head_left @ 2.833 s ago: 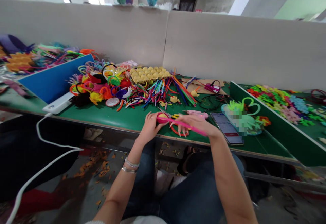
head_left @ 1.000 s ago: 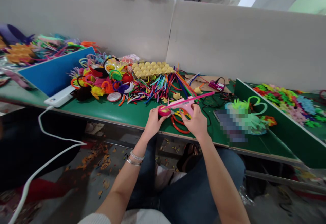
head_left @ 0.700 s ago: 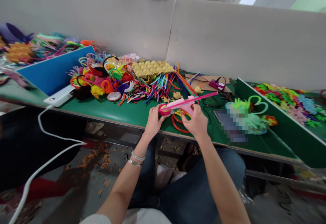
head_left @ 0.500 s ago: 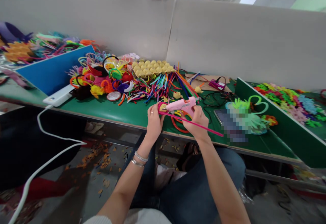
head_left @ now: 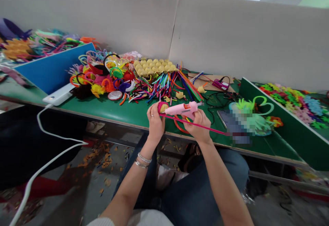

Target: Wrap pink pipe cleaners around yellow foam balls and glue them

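Note:
Closed fingers of my left hand hold a small yellow egg-carton cup with a magenta pipe cleaner around its edge. The pipe cleaner's loose end stretches right, past my other wrist. My right hand grips a pink hot glue gun by its handle, and the nozzle points left at the cup's rim. Whether the tip touches the cup I cannot tell. Beneath my hands, orange-red pipe cleaner loops lie on the green table.
Behind stand a yellow egg carton and a heap of colourful pipe cleaners. A white power strip lies left by a blue divider. To the right are a phone, a pale green pipe-cleaner swan and a green divider.
The glue gun has tilted slightly, its nozzle now lower against the cup's edge. The cup has turned a little in my left hand. The view has shifted slightly.

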{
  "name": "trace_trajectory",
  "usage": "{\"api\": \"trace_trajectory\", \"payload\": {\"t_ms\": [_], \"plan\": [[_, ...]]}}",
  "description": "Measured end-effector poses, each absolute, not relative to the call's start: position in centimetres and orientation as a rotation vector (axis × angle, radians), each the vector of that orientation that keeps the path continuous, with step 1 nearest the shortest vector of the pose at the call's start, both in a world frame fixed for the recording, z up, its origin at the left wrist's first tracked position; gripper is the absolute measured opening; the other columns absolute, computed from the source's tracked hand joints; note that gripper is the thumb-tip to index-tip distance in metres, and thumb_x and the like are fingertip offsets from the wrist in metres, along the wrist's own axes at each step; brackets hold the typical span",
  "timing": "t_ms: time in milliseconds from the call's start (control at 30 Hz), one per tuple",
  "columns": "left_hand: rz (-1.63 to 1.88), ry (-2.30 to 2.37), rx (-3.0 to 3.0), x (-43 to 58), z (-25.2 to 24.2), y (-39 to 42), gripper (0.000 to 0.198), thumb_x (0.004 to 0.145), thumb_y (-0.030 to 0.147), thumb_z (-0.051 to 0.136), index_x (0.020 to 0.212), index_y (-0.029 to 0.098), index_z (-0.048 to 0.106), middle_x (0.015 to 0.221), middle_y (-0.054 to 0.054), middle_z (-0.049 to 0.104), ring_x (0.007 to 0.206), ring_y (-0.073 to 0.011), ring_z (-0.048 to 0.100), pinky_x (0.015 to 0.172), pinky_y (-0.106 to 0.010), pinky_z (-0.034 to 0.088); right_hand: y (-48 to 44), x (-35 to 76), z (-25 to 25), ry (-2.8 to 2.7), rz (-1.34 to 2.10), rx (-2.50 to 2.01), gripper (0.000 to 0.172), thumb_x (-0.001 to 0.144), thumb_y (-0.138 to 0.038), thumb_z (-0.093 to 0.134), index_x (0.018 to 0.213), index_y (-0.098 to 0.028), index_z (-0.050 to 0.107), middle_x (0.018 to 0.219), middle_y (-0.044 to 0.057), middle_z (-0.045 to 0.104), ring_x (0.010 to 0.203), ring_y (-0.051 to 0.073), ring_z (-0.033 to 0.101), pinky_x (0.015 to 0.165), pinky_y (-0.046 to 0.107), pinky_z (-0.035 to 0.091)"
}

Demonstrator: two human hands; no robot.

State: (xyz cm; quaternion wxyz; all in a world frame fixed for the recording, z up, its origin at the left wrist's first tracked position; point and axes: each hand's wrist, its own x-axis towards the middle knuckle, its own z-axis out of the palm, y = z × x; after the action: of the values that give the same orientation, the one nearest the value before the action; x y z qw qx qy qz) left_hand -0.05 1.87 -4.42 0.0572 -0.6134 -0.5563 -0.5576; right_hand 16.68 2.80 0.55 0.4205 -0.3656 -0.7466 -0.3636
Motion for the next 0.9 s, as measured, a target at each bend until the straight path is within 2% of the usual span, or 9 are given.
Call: {"api": "trace_trajectory", "payload": {"t_ms": [300, 533, 900], "plan": [[-1.672, -1.701, -1.869, -0.1, -4.4, 1.8, 0.047, 0.087, 0.024, 0.044, 0.132, 0.011, 0.036, 0.124, -0.019, 0.051, 0.117, -0.0248, 0.039, 0.1, -0.043, 0.038, 2.9, 17.0, -0.3, -1.901, -0.913, -1.012, 0.029, 0.082, -0.038, 0.05, 0.1, -0.016, 0.045, 0.082, 0.009, 0.058, 0.069, 0.018, 0.055, 0.056, 0.029, 0.043], [-1.689, -1.729, -1.906, -0.2, -4.5, 1.8, 0.048, 0.087, 0.026, 0.045, 0.132, 0.012, 0.036, 0.124, -0.019, 0.051, 0.117, -0.025, 0.04, 0.099, -0.044, 0.037, 3.1, 17.4, -1.0, -1.925, -0.906, -1.055, 0.03, 0.082, -0.037, 0.048, 0.104, -0.017, 0.045, 0.086, 0.01, 0.058, 0.072, 0.019, 0.055, 0.06, 0.03, 0.044], [-1.694, -1.734, -1.914, -0.3, -4.7, 1.9, 0.05, 0.085, 0.023, 0.046, 0.132, 0.01, 0.035, 0.123, -0.019, 0.051, 0.115, -0.0248, 0.04, 0.099, -0.043, 0.039, 2.9, 17.4, -0.3, -1.905, -0.937, -1.001, 0.029, 0.08, -0.03, 0.05, 0.105, -0.018, 0.042, 0.084, 0.008, 0.058, 0.07, 0.018, 0.054, 0.059, 0.028, 0.042]]}}
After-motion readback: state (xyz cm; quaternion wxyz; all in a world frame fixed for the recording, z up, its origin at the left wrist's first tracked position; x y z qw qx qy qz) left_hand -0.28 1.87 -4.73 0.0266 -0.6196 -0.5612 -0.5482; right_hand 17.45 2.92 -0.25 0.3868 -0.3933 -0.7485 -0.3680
